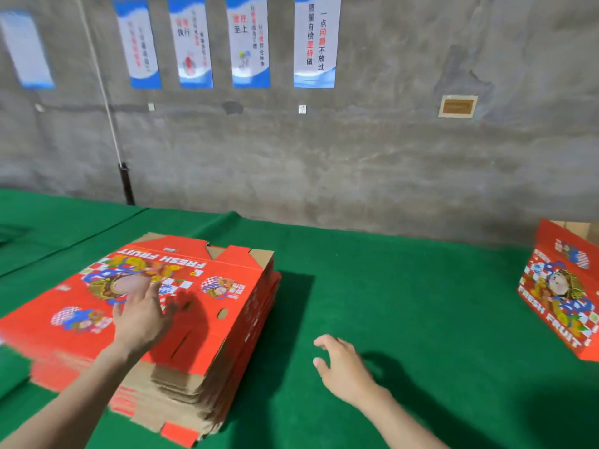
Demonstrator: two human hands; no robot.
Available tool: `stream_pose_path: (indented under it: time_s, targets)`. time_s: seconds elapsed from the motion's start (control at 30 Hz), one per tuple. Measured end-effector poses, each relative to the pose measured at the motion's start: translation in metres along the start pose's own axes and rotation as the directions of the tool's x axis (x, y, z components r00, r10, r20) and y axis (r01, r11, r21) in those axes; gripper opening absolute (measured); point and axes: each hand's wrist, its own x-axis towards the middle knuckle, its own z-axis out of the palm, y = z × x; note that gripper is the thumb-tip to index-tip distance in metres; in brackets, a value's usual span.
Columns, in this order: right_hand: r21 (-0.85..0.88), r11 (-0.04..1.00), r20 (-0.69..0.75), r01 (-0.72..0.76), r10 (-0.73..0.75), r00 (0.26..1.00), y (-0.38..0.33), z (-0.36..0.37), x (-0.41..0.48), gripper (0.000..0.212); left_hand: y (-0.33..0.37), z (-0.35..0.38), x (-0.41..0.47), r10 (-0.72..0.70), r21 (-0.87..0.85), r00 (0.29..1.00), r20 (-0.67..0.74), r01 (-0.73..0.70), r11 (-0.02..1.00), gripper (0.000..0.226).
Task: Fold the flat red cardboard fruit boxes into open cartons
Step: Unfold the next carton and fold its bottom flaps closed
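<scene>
On green tabletop, at left: stack of flat red boxes, left hand laid flat on top, fingers straight. Right of the stack: right hand, loosely curled, holding nothing. At far right edge: one folded carton.

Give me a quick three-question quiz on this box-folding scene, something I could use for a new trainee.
1. True or false: the right hand is holding a flat box.
2. Pick one: the left hand is at A) the stack of flat boxes, B) a roll of tape, C) a pair of scissors.
3. Fill in the blank: the folded carton stands at the ___ side of the green table.

Key: 1 false, it hovers above the table and holds nothing; 2 A; 3 right.
</scene>
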Motion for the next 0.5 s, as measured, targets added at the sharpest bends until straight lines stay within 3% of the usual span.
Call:
stream_pose_path:
  time_s: [0.07, 0.13, 0.33, 0.43, 0.5]
  targets:
    - [-0.009, 0.999, 0.056, -0.033, 0.033, 0.998, -0.025, 0.019, 0.004, 0.037, -0.02, 0.007, 0.002, 0.022, 0.162, 0.982, 0.189, -0.054, 0.985, 0.066]
    - [-0.01, 0.996, 0.091, -0.088, 0.089, 0.992, -0.044, 0.033, 0.008, 0.04, -0.025, 0.025, -0.006, 0.103, 0.192, 0.952, 0.288, -0.163, 0.968, 0.063]
    - [0.224, 0.91, 0.118, -0.349, 0.33, 0.937, -0.079, 0.054, 0.025, 0.04, -0.013, 0.052, -0.056, 0.297, 0.129, 0.921, 0.252, -0.336, 0.933, 0.065]
    - [0.464, 0.775, 0.108, -0.429, 0.431, 0.896, -0.092, 0.059, 0.029, 0.035, -0.009, 0.044, -0.065, 0.352, 0.039, 0.894, 0.276, -0.376, 0.926, 0.067]
    - [0.621, 0.651, 0.072, -0.437, 0.507, 0.859, -0.099, 0.058, 0.031, 0.03, -0.007, 0.033, -0.063, 0.41, -0.18, 0.872, 0.268, -0.373, 0.91, 0.067]
